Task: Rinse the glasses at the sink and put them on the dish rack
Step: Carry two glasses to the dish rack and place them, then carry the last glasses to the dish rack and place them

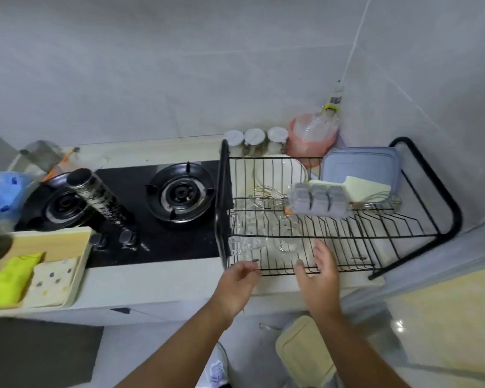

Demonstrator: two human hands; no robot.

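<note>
The glasses stand in the left part of the dish rack, on the low level. They are clear and seen through the black wires, at least two in front and more behind, though blur keeps you from an exact count. Your left hand is at the rack's front rail, just before the near glasses. Its grip is loose, fingers bent, with nothing seen in them; whether the fingertips touch the wire cannot be told. Your right hand reaches over the same front rail a little to the right, its grip apart, fingers straight and spread, holding nothing. On the rack's upper wires lie a wire whisk, a grey ice tray, a white plate and a blue-grey lid. Behind the rack, against the wall, stand three jars and a pink bag. The rack sits at the right end of the worktop, just beside a black gas hob with two burners. A dark cylinder rises tilted over the left burner. At the far left a wooden tray carries a yellow cloth and a dotted cloth.
</note>
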